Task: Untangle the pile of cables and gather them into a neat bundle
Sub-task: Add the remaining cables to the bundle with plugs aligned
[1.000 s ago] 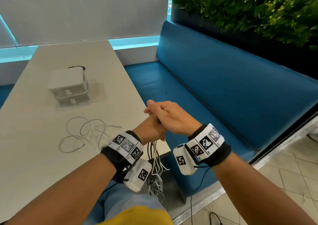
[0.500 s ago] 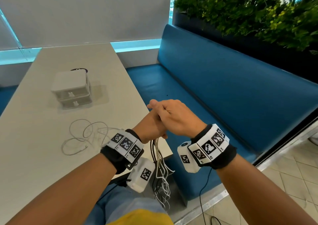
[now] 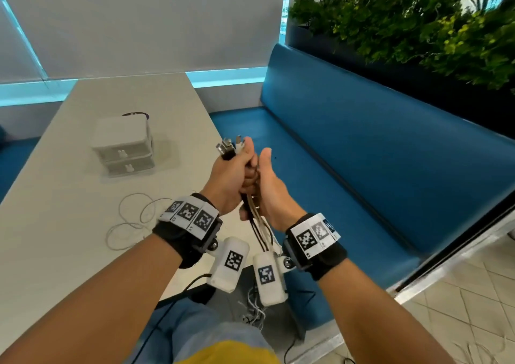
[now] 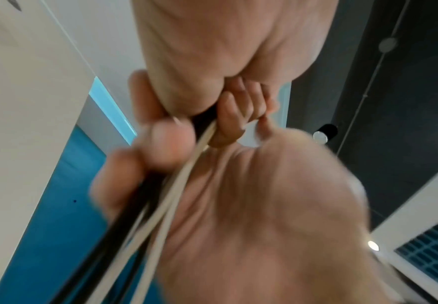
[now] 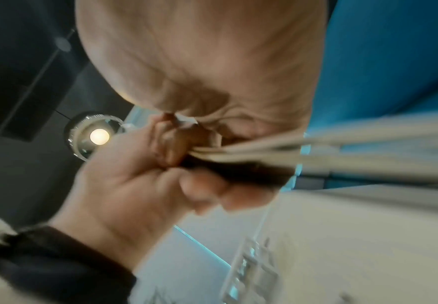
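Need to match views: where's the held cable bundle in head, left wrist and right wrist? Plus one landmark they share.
Head: cable bundle centre frame, gripped by left hand and right hand, plugs sticking out on top, strands hanging toward the lap.
Left wrist: black and white strands run from the fist down to lower left.
Right wrist: blurred strands stream from centre to the right edge.
Shared landmark: blue bench.
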### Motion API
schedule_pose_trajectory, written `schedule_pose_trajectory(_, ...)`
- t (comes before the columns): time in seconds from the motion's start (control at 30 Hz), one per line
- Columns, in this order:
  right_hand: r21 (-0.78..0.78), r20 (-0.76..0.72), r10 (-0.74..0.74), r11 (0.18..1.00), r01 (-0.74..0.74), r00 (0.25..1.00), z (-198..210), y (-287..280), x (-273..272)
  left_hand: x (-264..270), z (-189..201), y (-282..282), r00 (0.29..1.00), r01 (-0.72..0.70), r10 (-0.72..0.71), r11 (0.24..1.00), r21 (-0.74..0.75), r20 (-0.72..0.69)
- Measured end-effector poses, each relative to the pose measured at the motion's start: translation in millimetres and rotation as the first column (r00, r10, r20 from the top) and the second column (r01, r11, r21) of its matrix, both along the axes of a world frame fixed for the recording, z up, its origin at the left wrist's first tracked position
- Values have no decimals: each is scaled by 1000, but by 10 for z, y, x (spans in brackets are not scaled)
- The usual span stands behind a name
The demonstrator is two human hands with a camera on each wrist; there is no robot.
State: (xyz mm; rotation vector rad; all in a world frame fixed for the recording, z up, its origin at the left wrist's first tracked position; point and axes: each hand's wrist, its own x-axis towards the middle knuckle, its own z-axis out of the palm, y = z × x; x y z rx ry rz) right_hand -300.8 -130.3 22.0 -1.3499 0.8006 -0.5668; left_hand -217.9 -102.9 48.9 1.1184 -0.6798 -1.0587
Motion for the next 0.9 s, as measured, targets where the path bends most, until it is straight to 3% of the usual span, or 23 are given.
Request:
schedule_pose_trajectory(0.13, -77, -191, 137, 985, -154, 972, -285, 76, 114, 440, 57, 131, 998, 23, -24, 999, -22, -64)
schedule_pose_trajectory(0.27, -110, -368, 245, 946, -304, 897, -639, 220, 213, 949, 136, 410, 996, 16, -17, 1000, -6, -85)
schedule_pose_trajectory(0.37, -136, -418, 348, 889, -436, 839, -742, 398, 282, 1208, 132, 618, 1000, -1, 2, 1000, 21, -30)
schedule_pose_trajectory(0.53, -26, -473, 398, 885, -464, 786, -890, 496, 379, 1631, 109, 861, 995, -85, 87, 996, 34, -54)
schedule_pose_trajectory(0.67, -4, -529, 543, 767, -642, 652, -888, 560, 403, 1766, -38, 1023, 997, -69, 65, 988, 141, 32)
schedule_pose_trajectory(0.73, -144, -607, 521, 670, -728, 600, -850, 519, 496, 1811, -121, 1104, 997, -58, 46, 978, 199, 62)
schedule_pose_trajectory(0.8, -291, -611, 444, 644, -708, 655, -778, 420, 638, 1867, -193, 1191, 996, -61, 43, 965, 253, 79)
schedule_pose_trajectory(0.9, -371, -471, 386, 729, -575, 793, -610, 321, 880, 1932, -312, 1314, 993, -101, 76, 948, 301, 91)
